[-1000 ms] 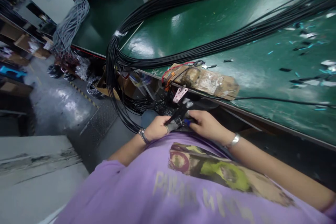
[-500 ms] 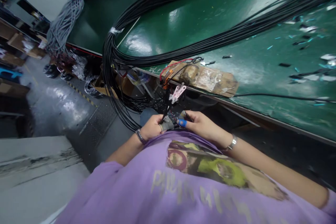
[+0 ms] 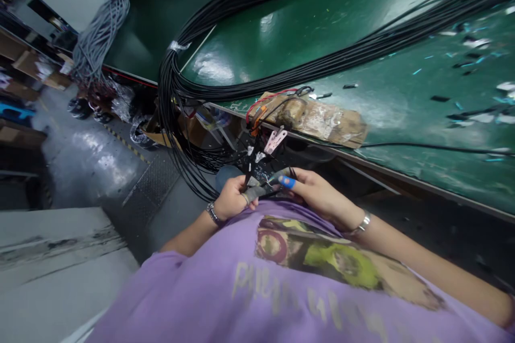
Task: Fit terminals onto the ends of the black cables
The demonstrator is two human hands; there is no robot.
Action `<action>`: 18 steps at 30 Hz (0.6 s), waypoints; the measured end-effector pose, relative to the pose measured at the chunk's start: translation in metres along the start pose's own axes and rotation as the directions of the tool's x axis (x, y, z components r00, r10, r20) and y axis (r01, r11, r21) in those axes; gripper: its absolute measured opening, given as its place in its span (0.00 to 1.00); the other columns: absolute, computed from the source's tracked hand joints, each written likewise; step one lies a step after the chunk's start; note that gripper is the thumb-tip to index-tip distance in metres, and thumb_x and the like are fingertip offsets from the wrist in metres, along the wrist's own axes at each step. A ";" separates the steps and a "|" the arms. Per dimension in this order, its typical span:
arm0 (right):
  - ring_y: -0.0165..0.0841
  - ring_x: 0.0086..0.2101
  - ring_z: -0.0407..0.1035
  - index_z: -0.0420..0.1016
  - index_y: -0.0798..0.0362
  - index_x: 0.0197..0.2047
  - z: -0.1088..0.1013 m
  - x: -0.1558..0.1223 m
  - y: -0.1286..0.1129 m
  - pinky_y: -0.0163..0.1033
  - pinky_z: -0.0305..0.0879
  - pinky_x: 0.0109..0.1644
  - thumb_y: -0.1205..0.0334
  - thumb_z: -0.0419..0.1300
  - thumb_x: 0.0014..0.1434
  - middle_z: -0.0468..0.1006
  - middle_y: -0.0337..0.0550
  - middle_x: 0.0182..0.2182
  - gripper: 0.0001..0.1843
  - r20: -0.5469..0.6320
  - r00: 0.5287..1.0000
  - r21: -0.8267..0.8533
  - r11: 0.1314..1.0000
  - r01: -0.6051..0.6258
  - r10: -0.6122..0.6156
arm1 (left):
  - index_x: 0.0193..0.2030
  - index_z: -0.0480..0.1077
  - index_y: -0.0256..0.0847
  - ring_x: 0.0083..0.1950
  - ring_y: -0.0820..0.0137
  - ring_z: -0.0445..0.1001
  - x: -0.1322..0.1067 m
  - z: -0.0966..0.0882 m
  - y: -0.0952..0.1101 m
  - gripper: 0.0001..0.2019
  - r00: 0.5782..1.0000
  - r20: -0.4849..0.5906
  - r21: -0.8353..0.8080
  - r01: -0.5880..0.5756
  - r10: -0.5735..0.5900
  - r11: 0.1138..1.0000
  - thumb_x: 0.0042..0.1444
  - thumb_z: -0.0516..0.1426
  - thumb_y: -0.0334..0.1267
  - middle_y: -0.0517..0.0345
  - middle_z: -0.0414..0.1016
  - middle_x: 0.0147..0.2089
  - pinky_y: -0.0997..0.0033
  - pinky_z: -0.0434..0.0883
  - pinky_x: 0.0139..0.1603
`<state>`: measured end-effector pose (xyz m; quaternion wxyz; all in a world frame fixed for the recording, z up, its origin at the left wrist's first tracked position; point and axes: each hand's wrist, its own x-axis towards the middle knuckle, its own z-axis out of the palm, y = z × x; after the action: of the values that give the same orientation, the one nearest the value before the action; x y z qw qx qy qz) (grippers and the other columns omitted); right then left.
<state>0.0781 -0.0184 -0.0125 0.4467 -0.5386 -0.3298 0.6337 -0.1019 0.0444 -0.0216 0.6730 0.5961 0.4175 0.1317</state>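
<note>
Both my hands meet close to my chest, below the table edge. My left hand [image 3: 230, 198] is closed around thin black cables [image 3: 247, 169] that rise from it with small white tips; a grey wrap covers its fingertip. My right hand [image 3: 316, 193] pinches the same cable ends, with a blue cap on one fingertip. A pink clip [image 3: 275, 141] hangs from the table edge just above my hands, beside red and orange wires [image 3: 257, 110].
A big black cable bundle [image 3: 249, 0] loops over the green table [image 3: 322, 32] and hangs off its edge. A taped cardboard pad [image 3: 322, 118] lies near the edge. Grey cable coils [image 3: 98, 37] sit at far left. Cut scraps litter the right side.
My hands have stayed near my chest; the cable ends now stick up higher from my left hand, and my right fingers have shifted slightly right along them.
</note>
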 end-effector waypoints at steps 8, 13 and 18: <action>0.27 0.24 0.58 0.67 0.53 0.25 0.004 0.000 0.004 0.35 0.58 0.30 0.42 0.69 0.37 0.68 0.35 0.22 0.25 -0.052 0.997 -0.028 0.998 0.055 -0.057 | 0.25 0.67 0.35 0.18 0.82 0.58 0.002 0.004 -0.010 0.19 0.990 -0.066 0.098 -0.121 0.128 0.988 0.43 0.64 0.50 0.67 0.63 0.17 0.81 0.60 0.21; 0.25 0.21 0.53 0.67 0.53 0.24 0.005 -0.002 0.011 0.34 0.54 0.25 0.42 0.68 0.39 0.62 0.31 0.17 0.23 -0.065 0.997 -0.020 0.999 0.031 -0.032 | 0.26 0.71 0.35 0.22 0.80 0.58 0.004 0.011 -0.008 0.20 0.972 -0.106 0.079 -0.202 0.210 0.976 0.42 0.64 0.53 0.65 0.63 0.20 0.79 0.64 0.26; 0.27 0.24 0.58 0.69 0.53 0.25 0.000 -0.001 0.005 0.35 0.58 0.30 0.43 0.65 0.43 0.67 0.34 0.21 0.21 -0.005 0.998 -0.141 0.988 0.068 -0.069 | 0.29 0.73 0.35 0.27 0.77 0.63 0.003 0.013 -0.007 0.21 0.980 -0.083 0.052 -0.175 0.179 0.983 0.41 0.64 0.55 0.60 0.70 0.24 0.77 0.67 0.32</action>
<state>0.0771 -0.0215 -0.0164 0.4309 -0.5601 -0.3898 0.5905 -0.0931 0.0356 -0.0296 0.6263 0.6393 0.3948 0.2078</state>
